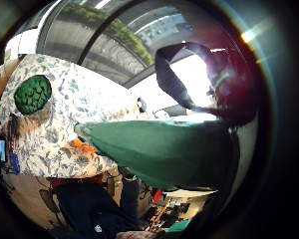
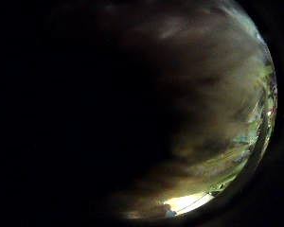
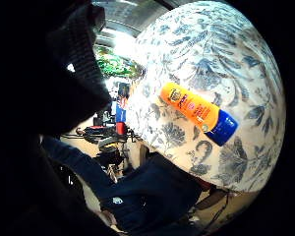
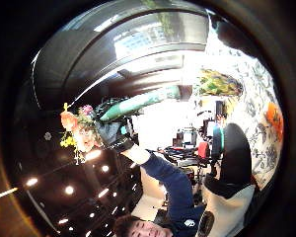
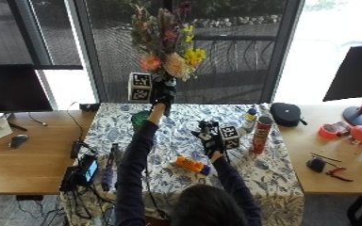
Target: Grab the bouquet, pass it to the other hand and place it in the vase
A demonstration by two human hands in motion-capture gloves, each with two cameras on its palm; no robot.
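Observation:
My left hand (image 5: 163, 93) is raised high over the far side of the table and grips the bouquet (image 5: 168, 40) by its stem end, flowers upward. In the right thumb side palm view the same hand (image 4: 112, 134) holds the flowers (image 4: 76, 129) and the green wrapped stems (image 4: 138, 103). That green wrap (image 1: 164, 149) fills the left little finger side palm view. The green vase (image 5: 139, 118) stands on the floral tablecloth behind my left forearm, and its mouth (image 1: 33, 93) shows from above. My right hand (image 5: 211, 140) hovers low over the table's middle, holding nothing.
An orange bottle with a blue cap (image 5: 192, 165) (image 3: 197, 111) lies on the tablecloth (image 5: 262, 169) just below my right hand. A red can (image 5: 262, 135), a small bottle (image 5: 250, 118) and a black case (image 5: 286, 113) stand at the right. Black gadgets (image 5: 111, 165) lie at the left edge.

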